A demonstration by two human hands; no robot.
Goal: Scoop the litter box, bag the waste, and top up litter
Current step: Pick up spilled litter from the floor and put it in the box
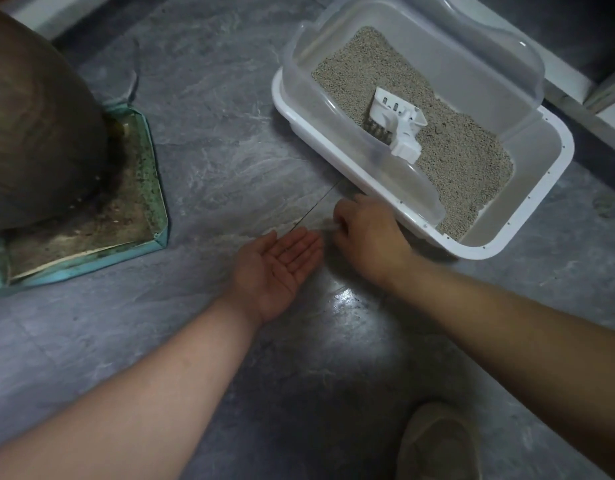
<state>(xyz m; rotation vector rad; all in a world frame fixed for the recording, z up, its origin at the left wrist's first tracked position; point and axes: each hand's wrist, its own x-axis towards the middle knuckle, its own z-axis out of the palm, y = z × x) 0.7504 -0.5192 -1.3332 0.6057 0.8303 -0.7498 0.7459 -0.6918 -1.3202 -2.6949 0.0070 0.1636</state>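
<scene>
A white litter box [527,216] with a clear plastic hood [448,36] stands on the grey floor at the upper right. Grey-beige litter [465,157] fills it, and a white slotted scoop [399,123] lies on the litter. My left hand [276,268] lies palm up and flat on the floor, just left of the box's near corner. My right hand [365,233] hovers beside it with curled fingers pinching something small and pale [328,225] at the floor; what that is I cannot tell.
A large brown rounded object [39,133] sits on a stained teal-edged tray [126,216] at the left. A beige slipper [437,445] shows at the bottom right. White furniture edges [576,91] run behind the box. Grey tile floor [212,150] lies between tray and box.
</scene>
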